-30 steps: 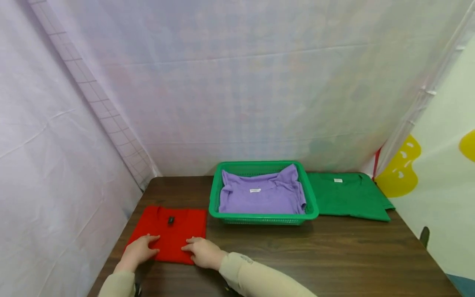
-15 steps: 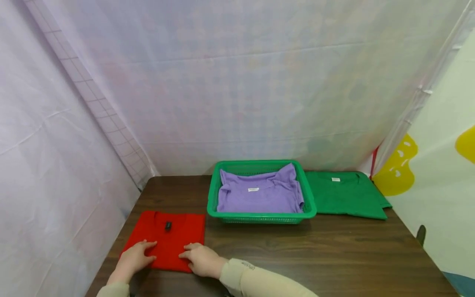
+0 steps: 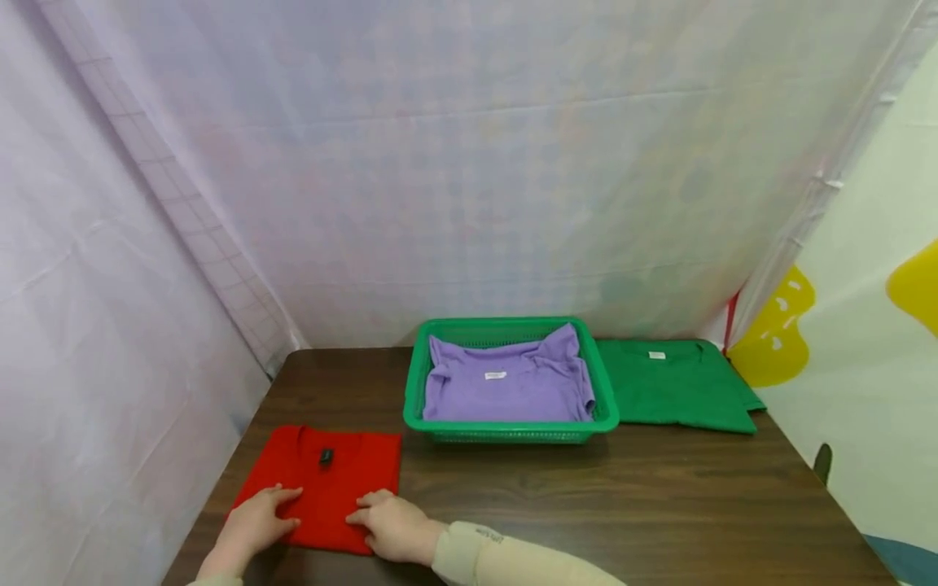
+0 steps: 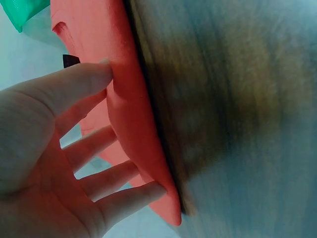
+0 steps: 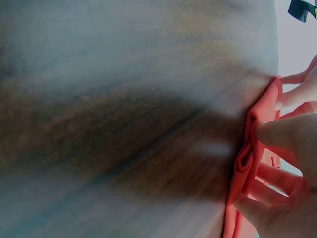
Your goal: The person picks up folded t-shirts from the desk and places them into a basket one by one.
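A folded red shirt [image 3: 330, 498] with a small dark neck label lies at the table's left side. My left hand [image 3: 255, 519] rests on its near left part, the fingers spread and nearly straight. In the left wrist view, the left thumb and fingertips touch the red cloth [image 4: 133, 111] near its folded edge. At the shirt's near right corner, my right hand [image 3: 397, 526] lies with fingers extended over the fabric. The right wrist view shows right fingertips touching the layered edge of the red shirt [image 5: 247, 144].
A green plastic basket [image 3: 513, 427] at the back middle holds a folded purple shirt [image 3: 506, 399]. Right of it lies a folded green shirt [image 3: 670, 387]. Brown wooden table [image 3: 623, 488] runs below them, with pale curtains [image 3: 476, 163] behind and at the sides.
Both hands have slid the red shirt nearer to the table's front, away from the basket's level. The basket and the green shirt have stayed put; the head view has shifted slightly.
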### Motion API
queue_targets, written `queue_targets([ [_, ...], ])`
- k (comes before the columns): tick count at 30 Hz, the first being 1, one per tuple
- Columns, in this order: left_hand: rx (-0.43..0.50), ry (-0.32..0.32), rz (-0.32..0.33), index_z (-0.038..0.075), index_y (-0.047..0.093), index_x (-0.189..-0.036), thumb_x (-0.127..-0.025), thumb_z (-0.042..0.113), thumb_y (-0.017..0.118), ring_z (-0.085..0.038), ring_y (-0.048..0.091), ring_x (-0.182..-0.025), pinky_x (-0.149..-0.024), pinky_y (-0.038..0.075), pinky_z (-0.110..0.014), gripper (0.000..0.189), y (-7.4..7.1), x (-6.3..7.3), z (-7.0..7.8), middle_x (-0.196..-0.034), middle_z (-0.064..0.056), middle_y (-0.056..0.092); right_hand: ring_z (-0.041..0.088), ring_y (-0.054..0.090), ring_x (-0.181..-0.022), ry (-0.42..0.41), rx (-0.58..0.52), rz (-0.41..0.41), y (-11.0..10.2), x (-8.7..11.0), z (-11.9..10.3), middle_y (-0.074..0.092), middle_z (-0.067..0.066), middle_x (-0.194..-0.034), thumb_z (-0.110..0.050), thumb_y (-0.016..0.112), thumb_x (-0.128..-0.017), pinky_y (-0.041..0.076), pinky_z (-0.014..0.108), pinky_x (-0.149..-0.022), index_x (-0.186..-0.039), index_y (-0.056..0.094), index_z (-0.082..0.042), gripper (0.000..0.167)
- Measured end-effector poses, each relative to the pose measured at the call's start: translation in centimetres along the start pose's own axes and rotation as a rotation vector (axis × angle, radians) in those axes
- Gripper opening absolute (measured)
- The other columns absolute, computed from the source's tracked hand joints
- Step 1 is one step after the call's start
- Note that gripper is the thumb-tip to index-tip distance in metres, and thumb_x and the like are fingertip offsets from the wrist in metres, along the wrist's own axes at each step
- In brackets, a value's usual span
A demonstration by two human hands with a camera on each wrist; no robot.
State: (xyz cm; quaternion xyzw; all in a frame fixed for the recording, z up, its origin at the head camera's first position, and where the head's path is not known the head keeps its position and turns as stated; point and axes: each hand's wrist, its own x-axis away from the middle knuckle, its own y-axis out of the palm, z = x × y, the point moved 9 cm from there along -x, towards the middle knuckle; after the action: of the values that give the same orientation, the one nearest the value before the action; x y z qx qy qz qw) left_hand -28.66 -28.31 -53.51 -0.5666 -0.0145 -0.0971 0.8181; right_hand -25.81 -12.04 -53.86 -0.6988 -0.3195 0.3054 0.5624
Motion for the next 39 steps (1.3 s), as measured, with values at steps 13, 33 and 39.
queue_targets([
  [13, -0.045, 0.008, 0.035, 0.001, 0.065, -0.122, -0.081, 0.017, 0.075, -0.054, 0.051, -0.112, -0.09, 0.041, -0.063, 0.045, 0.0, -0.9, 0.4, -0.125, -0.038, 0.05, 0.017, 0.035, -0.137, 0.127, 0.022, -0.012, 1.3, -1.3, 2.6, 0.046, -0.007, -0.144, -0.046, 0.061, -0.092, 0.033, 0.05, -0.107, -0.131, 0.061, -0.034, 0.04],
  [33, -0.056, -0.025, 0.006, 0.003, 0.065, -0.123, -0.078, 0.02, 0.078, -0.049, 0.052, -0.114, -0.089, 0.043, -0.061, 0.05, 1.1, -0.1, -0.3, -0.123, -0.036, 0.054, 0.016, 0.039, -0.135, 0.074, -0.081, -0.075, 1.8, -0.3, 1.9, 0.049, -0.003, -0.143, -0.042, 0.065, -0.091, 0.039, 0.039, -0.104, -0.132, 0.062, -0.027, 0.044],
  [39, -0.06, -0.012, 0.014, 0.004, 0.066, -0.123, -0.079, 0.022, 0.078, -0.049, 0.052, -0.114, -0.089, 0.043, -0.062, 0.049, 0.5, -0.3, 0.3, -0.123, -0.035, 0.054, 0.016, 0.04, -0.135, 0.056, -0.079, -0.073, 1.2, -0.3, 2.4, 0.049, -0.003, -0.143, -0.041, 0.066, -0.09, 0.037, 0.035, -0.106, -0.132, 0.062, -0.027, 0.044],
])
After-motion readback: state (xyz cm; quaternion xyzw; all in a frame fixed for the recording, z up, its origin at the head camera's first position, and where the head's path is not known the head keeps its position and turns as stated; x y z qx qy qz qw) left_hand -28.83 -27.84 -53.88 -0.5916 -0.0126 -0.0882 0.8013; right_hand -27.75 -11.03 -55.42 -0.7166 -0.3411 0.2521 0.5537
